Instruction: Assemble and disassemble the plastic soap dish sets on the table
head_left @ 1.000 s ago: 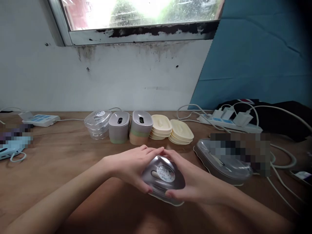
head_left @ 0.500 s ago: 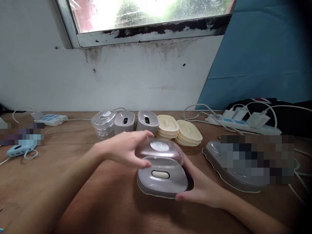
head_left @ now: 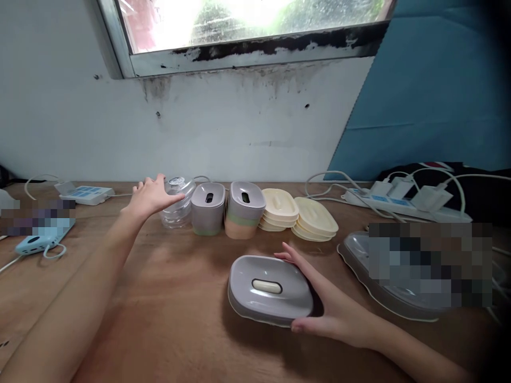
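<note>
A glossy grey lid (head_left: 275,300), rounded and oblong with a cream oval in its middle, is at the front centre. My right hand (head_left: 327,306) grips its right end, thumb at the near edge and fingers round the far corner. At the back left, my left hand (head_left: 149,197) is beside a stack of clear plastic covers (head_left: 178,210); its fingers and thumb are spread, and the thumb overlaps the covers. Whether it touches them is hard to tell. Two grey containers (head_left: 208,205) with dark slots in their tops stand right of the stack.
Two stacks of cream lids (head_left: 315,217) sit at the back, right of the containers. A larger clear-topped grey piece (head_left: 391,287), partly blurred out, lies at right. Power strips (head_left: 93,195) with cables run along the wall, and a light-blue device (head_left: 38,242) lies at left.
My left hand has carried the clear cover from above the grey lid to the stack at the back left, and its fingers have spread. My right hand stays on the grey lid.
</note>
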A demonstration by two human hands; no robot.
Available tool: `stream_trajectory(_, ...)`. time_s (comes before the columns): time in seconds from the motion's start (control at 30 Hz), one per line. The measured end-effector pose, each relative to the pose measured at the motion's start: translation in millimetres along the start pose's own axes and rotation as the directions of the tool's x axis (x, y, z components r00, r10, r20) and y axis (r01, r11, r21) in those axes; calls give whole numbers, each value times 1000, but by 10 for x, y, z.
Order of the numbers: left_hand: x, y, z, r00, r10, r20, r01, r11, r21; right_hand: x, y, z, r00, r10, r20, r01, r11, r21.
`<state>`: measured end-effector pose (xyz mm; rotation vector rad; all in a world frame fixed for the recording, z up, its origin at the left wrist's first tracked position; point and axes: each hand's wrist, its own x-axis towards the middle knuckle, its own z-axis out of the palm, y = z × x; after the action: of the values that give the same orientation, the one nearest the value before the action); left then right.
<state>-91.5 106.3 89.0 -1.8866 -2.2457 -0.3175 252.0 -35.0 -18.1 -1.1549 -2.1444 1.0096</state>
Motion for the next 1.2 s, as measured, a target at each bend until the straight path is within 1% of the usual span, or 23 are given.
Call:
stream_trajectory(0.13,7,9,65,998,31,46,-32,999,21,-5,-13,-13,1000,0,20,1,1000,-28)
stream_trajectory(0.27,-6,-8,25,993,69,100,-71,997,16,11,-74,-26,998,11,58,-5,994,-107)
stream_trajectory(0.33,-59,22,-56,993,100,56,-101,995,8,22,-118,-31,996,5,86,10,986,-167)
stream_trajectory(0.4,-172,97,-189,982,182,-39,-183,983,-16,28,-156,-31,995,-12,101,34,975,-218)
stream_trajectory(0.43,-254,152,-269,964,249,-89,-253,967,-38,29,-169,-29,995,-20,102,44,970,-238)
stream_trajectory(0.47,-351,214,-350,932,341,-126,-351,933,-73,27,-178,-26,995,-25,100,50,966,-254)
stream_trajectory(0.5,-460,284,-423,880,453,-141,-469,875,-119,25,-182,-21,995,-29,96,54,962,-268)
stream_trajectory(0.53,-574,358,-481,808,571,-143,-588,792,-161,23,-183,-17,995,-35,92,60,958,-279)
stream_trajectory(0.57,-689,435,-515,714,691,-111,-697,689,-198,22,-183,-12,995,-42,86,65,955,-288)
stream_trajectory(0.6,-798,513,-520,609,792,-48,-777,584,-235,22,-183,-10,995,-53,79,74,953,-294)
stream_trajectory(0.67,-981,665,-438,413,905,101,-849,423,-317,25,-187,-13,994,-82,70,100,948,-301)
stream_trajectory(0.7,-1050,735,-359,332,931,149,-860,364,-357,28,-194,-20,993,-96,67,112,947,-301)
stream_trajectory(0.73,-1102,798,-264,267,945,188,-862,321,-393,31,-202,-28,992,-105,64,119,947,-299)
stream_trajectory(0.77,-1140,853,-164,215,953,212,-859,288,-423,34,-212,-38,992,-109,60,122,948,-295)
stream_trajectory(0.8,-1164,898,-68,192,955,226,-853,277,-443,35,-221,-48,992,-110,56,122,949,-290)
stream_trajectory(0.87,-1179,958,77,189,953,235,-836,282,-472,32,-227,-57,993,-110,53,120,954,-275)
stream_trajectory(0.93,-1165,981,127,208,952,224,-817,295,-495,25,-204,-47,992,-122,30,126,963,-237)
stream_trajectory(1.0,-1129,969,74,221,955,199,-804,294,-516,17,-151,-22,991,-128,-44,119,978,-169)
stream_trajectory(1.07,-1073,921,-62,243,955,169,-791,296,-535,8,-86,3,983,-111,-146,101,992,-75)
stream_trajectory(1.1,-1037,883,-148,262,953,153,-783,303,-543,3,-58,9,979,-101,-178,96,995,-34)
stream_trajectory(1.13,-994,835,-237,301,945,127,-775,320,-546,-1,-38,10,977,-98,-190,99,995,-5)
stream_trajectory(1.17,-947,780,-321,368,926,86,-764,354,-540,-6,-29,6,979,-104,-177,106,994,5)
stream_trajectory(1.2,-895,720,-394,475,880,22,-745,415,-521,-10,-33,-2,983,-117,-138,117,993,-11)
